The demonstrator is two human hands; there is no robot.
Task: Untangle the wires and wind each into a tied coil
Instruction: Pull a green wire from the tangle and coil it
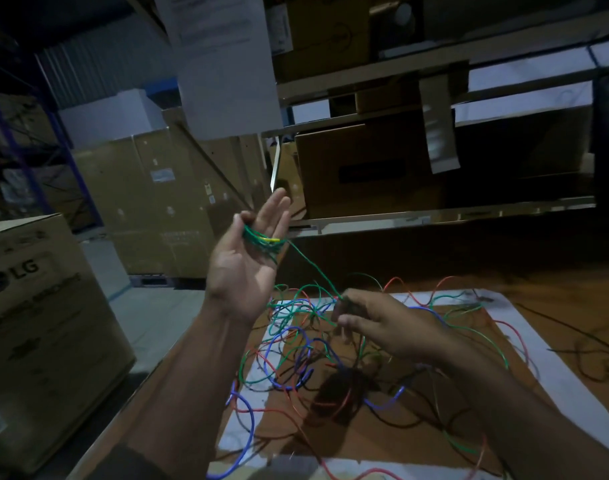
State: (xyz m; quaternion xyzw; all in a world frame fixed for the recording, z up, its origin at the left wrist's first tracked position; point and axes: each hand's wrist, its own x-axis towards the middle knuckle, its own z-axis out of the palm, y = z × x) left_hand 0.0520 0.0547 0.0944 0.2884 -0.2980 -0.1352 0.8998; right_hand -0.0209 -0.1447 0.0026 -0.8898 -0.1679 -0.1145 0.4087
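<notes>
Above the brown wooden bench (556, 306), the left hand (242, 258) stands palm-up, fingers straight, thin green plastic wire (261, 242) looped round them. The right hand (382, 323) pinches that strand. A loose tangle of red, blue, green and black wires (313, 358) sprawls over white paper sheets (538, 351). Cardboard boxes (157, 202) and shelving fill the dim room.

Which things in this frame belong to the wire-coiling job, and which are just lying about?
Job in hand:
- green wire coil wound round the left hand
- right hand pinching the green strand
- tangled pile of red, blue, green and black wires

Lying about:
- brown LG cardboard box
- hanging white paper sheet
- shelved brown cardboard boxes
</notes>
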